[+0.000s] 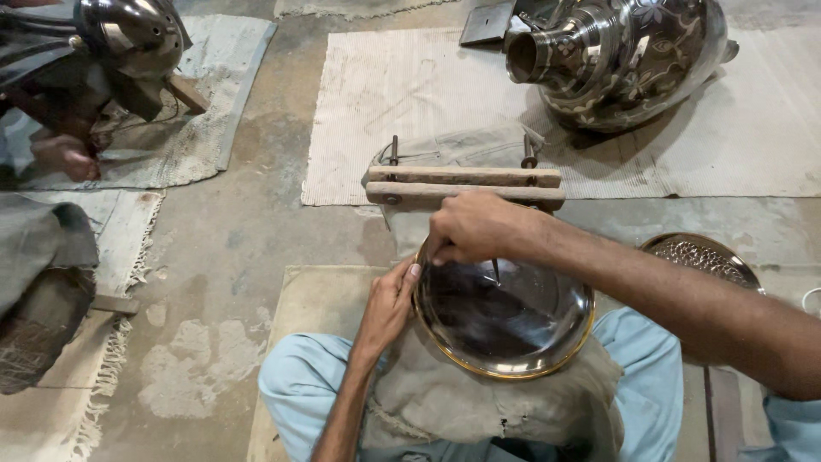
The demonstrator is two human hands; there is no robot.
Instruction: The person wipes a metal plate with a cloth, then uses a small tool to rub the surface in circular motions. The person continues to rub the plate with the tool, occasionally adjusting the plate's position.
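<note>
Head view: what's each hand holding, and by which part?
Left hand grips the round metal plate at its left rim. Right hand pinches a thin pointed tool by its upper end, tip on the plate's inner face.

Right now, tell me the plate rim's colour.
Brass-gold rim around a dark, shiny plate; head view.

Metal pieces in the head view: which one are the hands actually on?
The dark round plate with the gold rim, on the lap. The left hand grips its edge; the right hand holds a thin tool to it. The ornate vessel lies untouched.
</note>
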